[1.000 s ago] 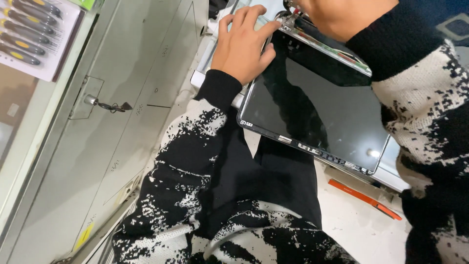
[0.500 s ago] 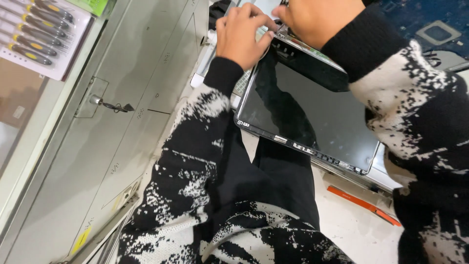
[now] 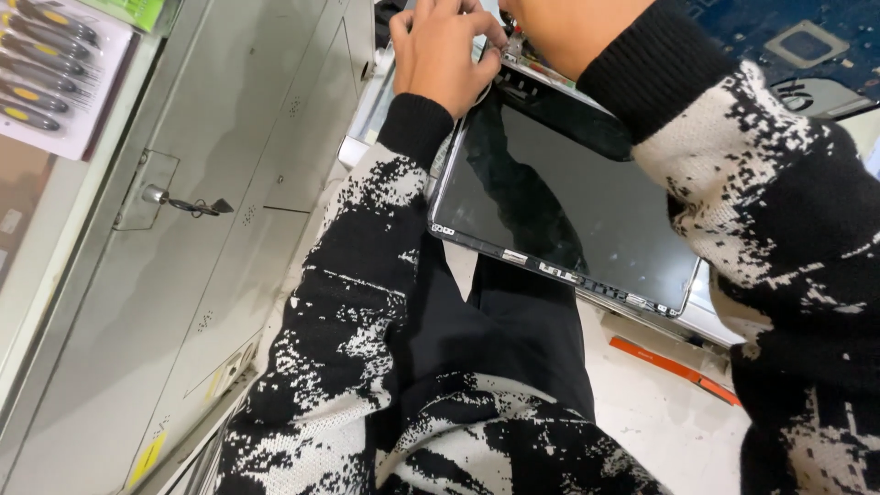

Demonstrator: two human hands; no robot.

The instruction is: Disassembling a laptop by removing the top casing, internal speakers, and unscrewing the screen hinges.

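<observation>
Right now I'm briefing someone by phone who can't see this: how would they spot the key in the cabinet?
Start at the big grey metal cabinet that fills the left side, beside the person's left sleeve. Midway up its door sits a square lock plate. The small dark key sticks out of that plate, the only thing jutting from the flat grey panels.

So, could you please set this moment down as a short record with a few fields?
Setting: seated person, view looking down over the lap, beside a grey metal cabinet with a key in its lock
Left hand: left hand at the top corner of the laptop screen panel, fingers curled at its edge
Right hand: right hand at the same corner, mostly out of view
Panel: dark, unlit, tilted
Nearby: screwdriver set upper left; blue circuit board upper right; orange strip on the floor
</observation>
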